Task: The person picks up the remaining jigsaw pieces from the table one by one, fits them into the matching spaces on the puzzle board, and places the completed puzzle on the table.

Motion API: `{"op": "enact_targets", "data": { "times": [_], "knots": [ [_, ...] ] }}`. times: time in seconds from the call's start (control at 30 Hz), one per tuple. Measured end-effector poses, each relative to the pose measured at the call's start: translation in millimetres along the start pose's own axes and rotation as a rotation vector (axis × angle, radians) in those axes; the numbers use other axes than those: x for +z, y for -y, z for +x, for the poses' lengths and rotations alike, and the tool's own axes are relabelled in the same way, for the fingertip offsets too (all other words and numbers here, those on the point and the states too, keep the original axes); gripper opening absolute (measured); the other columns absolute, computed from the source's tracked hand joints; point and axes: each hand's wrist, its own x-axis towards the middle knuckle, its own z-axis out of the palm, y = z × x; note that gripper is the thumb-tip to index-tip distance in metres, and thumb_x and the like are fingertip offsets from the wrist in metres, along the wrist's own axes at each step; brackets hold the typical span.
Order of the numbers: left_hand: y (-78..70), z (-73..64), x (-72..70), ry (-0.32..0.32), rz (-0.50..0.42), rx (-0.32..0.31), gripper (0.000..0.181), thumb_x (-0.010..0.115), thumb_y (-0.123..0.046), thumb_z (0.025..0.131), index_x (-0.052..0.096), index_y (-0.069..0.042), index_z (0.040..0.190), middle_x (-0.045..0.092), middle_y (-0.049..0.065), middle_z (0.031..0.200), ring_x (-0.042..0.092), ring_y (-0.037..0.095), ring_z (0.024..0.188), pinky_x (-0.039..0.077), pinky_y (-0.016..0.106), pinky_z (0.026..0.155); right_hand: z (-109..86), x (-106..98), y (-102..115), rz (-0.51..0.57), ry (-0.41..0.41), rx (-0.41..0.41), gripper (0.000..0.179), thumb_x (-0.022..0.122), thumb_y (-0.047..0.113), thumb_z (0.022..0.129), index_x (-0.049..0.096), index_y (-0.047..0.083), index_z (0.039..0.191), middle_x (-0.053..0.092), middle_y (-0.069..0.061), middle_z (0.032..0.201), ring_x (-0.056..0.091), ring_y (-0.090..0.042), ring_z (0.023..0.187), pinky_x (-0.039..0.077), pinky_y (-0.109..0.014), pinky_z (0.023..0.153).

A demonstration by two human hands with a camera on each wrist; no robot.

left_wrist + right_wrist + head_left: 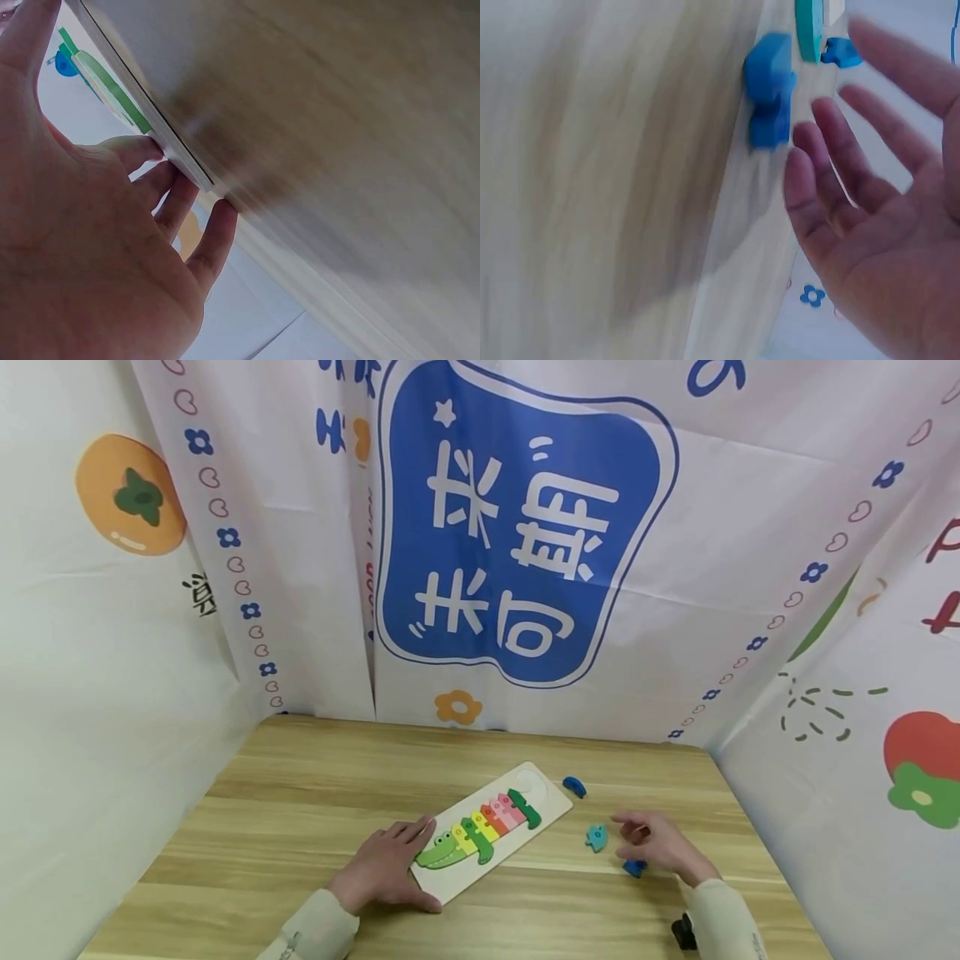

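Note:
A pale wooden puzzle board (465, 883) lies slanted on the table, bearing a crocodile built of colourful pieces: a light green head (442, 853), several yellow, red and pink body pieces and a dark green leg piece (525, 810). My left hand (386, 864) grips the board's head end, thumb at the near edge and fingertips at the far edge. To the board's right lie a light blue piece (596, 837), a dark blue piece (634, 867) and a curved dark blue piece (574, 787). Just over the dark blue piece hovers my right hand (656, 843), fingers loosely bent, holding nothing.
The wooden table (300, 793) is bounded by white printed cloth (315, 610) at the back and both sides. A small black object (684, 932) shows beside the right sleeve.

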Motion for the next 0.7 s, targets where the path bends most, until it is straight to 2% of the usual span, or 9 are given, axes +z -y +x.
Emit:
{"op": "enact_targets", "data": {
  "times": [0.1, 0.2, 0.33, 0.5, 0.7],
  "knots": [
    [1.3, 0.8, 0.4, -0.003, -0.005, 0.000, 0.126, 0.077, -0.083, 0.066, 0.034, -0.015, 0.163, 0.033, 0.004, 0.169, 0.039, 0.035, 0.149, 0.035, 0.063, 0.115, -4.5, -3, -6, -0.061, 0.070, -0.059, 0.062, 0.093, 0.011, 0.074, 0.068, 0.003, 0.130, 0.068, -0.009, 0.115, 0.061, -0.023, 0.102, 0.054, -0.039, 0.088],
    [2.5, 0.8, 0.2, -0.005, 0.002, -0.002, 0.127, 0.077, -0.083, 0.065, 0.034, -0.015, 0.163, 0.033, 0.005, 0.170, 0.038, 0.035, 0.149, 0.035, 0.063, 0.115, -6.0, -2, -11, -0.101, 0.085, -0.083, 0.050, 0.094, 0.012, 0.073, 0.072, 0.006, 0.118, 0.067, -0.006, 0.109, 0.059, -0.021, 0.099, 0.052, -0.035, 0.085],
    [2.7, 1.1, -0.4, 0.001, 0.002, -0.007, 0.127, 0.076, -0.084, 0.065, 0.033, -0.015, 0.163, 0.032, 0.004, 0.170, 0.038, 0.035, 0.150, 0.034, 0.063, 0.116, -5.1, 1, -11, -0.118, 0.030, -0.036, 0.031, 0.090, 0.017, 0.079, 0.074, 0.012, 0.105, 0.066, -0.002, 0.098, 0.058, -0.017, 0.090, 0.050, -0.030, 0.077],
    [0.8, 0.7, -0.5, 0.012, -0.006, -0.012, 0.126, 0.077, -0.083, 0.066, 0.033, -0.015, 0.163, 0.033, 0.004, 0.170, 0.038, 0.035, 0.150, 0.034, 0.062, 0.116, -4.1, 3, -6, -0.090, -0.048, 0.017, 0.026, 0.081, 0.025, 0.091, 0.076, 0.011, 0.112, 0.070, 0.000, 0.098, 0.062, -0.015, 0.090, 0.052, -0.033, 0.079],
    [-0.7, 0.6, 0.8, 0.004, -0.005, -0.012, 0.126, 0.078, -0.082, 0.066, 0.034, -0.016, 0.163, 0.034, 0.004, 0.169, 0.038, 0.034, 0.150, 0.035, 0.062, 0.116, -1.3, 0, 2, 0.087, -0.181, 0.061, 0.024, 0.079, 0.025, 0.093, 0.075, 0.010, 0.111, 0.071, -0.007, 0.112, 0.063, -0.018, 0.099, 0.054, -0.030, 0.080]
  ]
}}
